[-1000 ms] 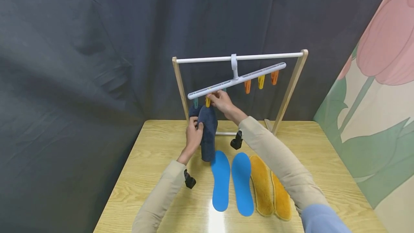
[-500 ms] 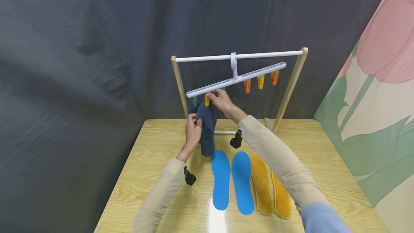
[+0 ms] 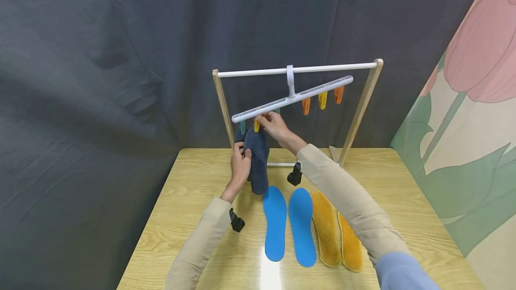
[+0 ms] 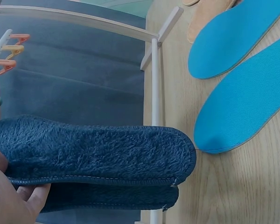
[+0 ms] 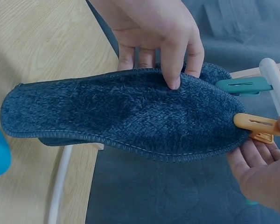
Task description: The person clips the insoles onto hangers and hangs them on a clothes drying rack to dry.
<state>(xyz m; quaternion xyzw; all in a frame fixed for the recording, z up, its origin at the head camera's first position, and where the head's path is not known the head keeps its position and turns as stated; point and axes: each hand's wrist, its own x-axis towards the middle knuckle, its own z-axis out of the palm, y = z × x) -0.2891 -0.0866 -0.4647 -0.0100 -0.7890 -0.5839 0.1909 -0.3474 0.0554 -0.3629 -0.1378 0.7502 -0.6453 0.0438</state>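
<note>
The left hand (image 3: 240, 164) grips a long dark-blue plush insole (image 5: 126, 112); the right hand (image 3: 277, 129) pinches the yellow plastic clip (image 5: 255, 122) at its end.

In the head view, my right sleeve (image 3: 348, 198) is covering part of a fuzzy yellow insole (image 3: 351, 249), lower right. In the right wrist view, my front dark insole (image 5: 130, 112) is hiding most of the back dark insole (image 5: 214, 72). Picture edges are cutting off my right hand (image 5: 266, 179), lower right, and in the left wrist view my left hand (image 4: 9, 200), lower left.
</note>
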